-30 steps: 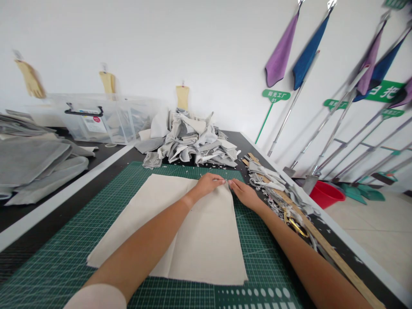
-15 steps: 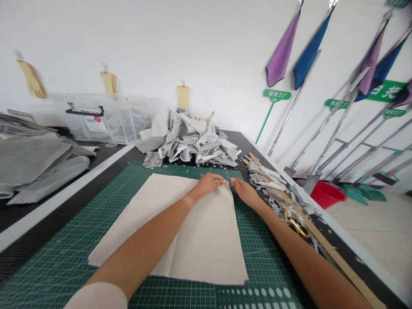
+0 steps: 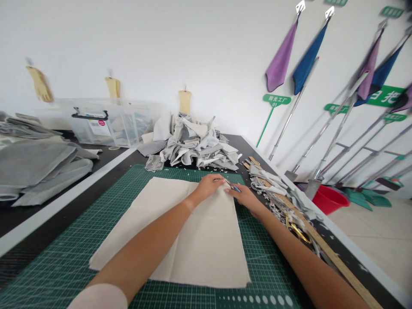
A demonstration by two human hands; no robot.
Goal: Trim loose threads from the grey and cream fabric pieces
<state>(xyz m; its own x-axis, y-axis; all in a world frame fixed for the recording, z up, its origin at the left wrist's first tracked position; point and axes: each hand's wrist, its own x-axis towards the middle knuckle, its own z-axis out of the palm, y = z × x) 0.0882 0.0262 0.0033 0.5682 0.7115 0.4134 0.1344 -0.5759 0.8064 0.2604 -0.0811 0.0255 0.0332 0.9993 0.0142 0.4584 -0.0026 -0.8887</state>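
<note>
Cream canvas sheet (image 3: 199, 240) | flat on green cutting mat (image 3: 48, 266), lower centre | left hand (image 3: 209, 186) open, resting on sheet's top edge | right hand (image 3: 244, 198) pinching small blue-handled metal tool (image 3: 234, 187), tip toward left hand | grey fabric scrap pile (image 3: 193, 146) upper centre

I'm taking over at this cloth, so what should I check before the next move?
Cream cloth lies within the green cutting mat: ok.
Cloth lies smooth: not ok, a fold line shows.
Left hand and right hand are at the cloth's top edge: ok.
Small metal tool between them is firmly gripped: cannot tell.
Gold-handled scissors are off the mat: ok.
</note>
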